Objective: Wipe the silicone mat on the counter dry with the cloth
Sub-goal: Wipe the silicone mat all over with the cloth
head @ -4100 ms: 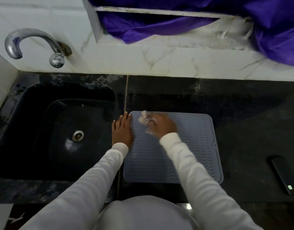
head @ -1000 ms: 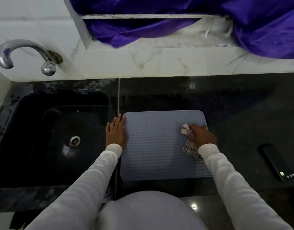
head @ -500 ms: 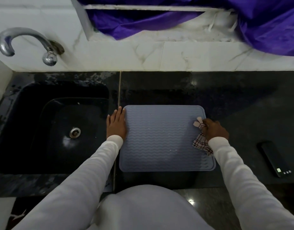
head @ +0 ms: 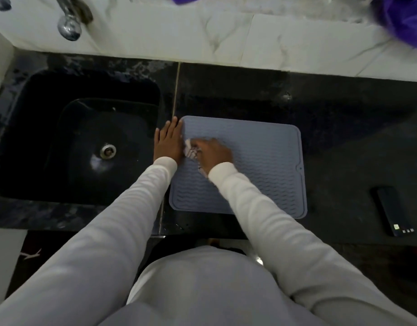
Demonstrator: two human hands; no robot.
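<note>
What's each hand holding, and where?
The right hand grips the bunched checked cloth, its ends sticking out. The left hand holds nothing; it rests flat at the mat's left edge.

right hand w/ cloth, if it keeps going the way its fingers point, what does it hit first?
Most likely the left hand: the right hand points left across the mat, cloth leading, almost touching it. Beyond lies the sink.
</note>
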